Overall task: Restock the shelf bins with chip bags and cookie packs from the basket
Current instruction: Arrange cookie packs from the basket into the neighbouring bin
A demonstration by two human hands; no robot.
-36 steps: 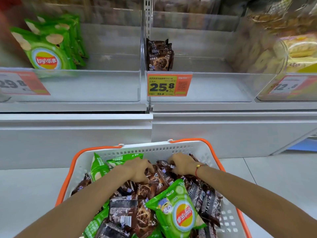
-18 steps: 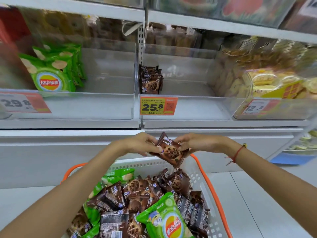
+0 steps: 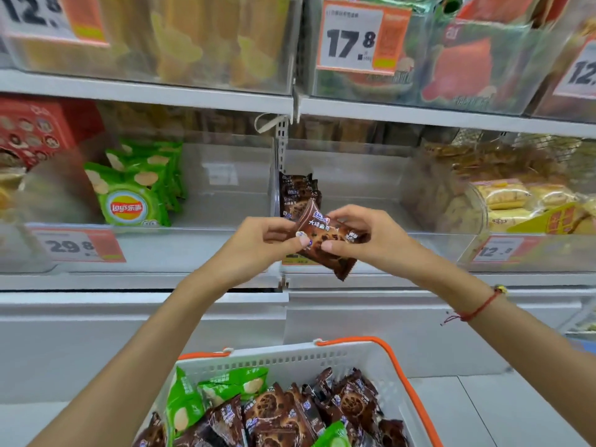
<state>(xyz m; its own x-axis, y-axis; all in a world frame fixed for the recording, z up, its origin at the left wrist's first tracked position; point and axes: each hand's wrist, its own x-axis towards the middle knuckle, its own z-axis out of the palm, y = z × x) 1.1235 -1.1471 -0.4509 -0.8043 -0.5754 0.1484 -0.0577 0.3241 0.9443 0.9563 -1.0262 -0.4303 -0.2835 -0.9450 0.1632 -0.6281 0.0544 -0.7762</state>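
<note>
In the head view, both hands have risen since half a second ago: the brown cookie pack that was held just above the basket rim now sits at the centre of the frame, in front of the clear bin fronts, and the view has tilted up so an upper shelf row with a 17.8 price tag shows at the top. The store shelf runs across the frame in white tiers; in the middle row a clear bin at centre left holds green Lay's chip bags standing upright against its left side, and the neighbouring bin at centre holds a few cookie packs stacked at its left wall. A 29.8 price tag is stuck on the chip bin front, and yellow packaged snacks fill the bin at the right. The white basket with orange handles, at the bottom centre on the pale floor, is piled with brown cookie packs and green chip bags. The left hand pinches the held pack's left edge between thumb and curled fingers; the right hand grips its right side, fingers curled over the top and thumb beneath. The pack is tilted, its lower corner pointing down to the right.
</note>
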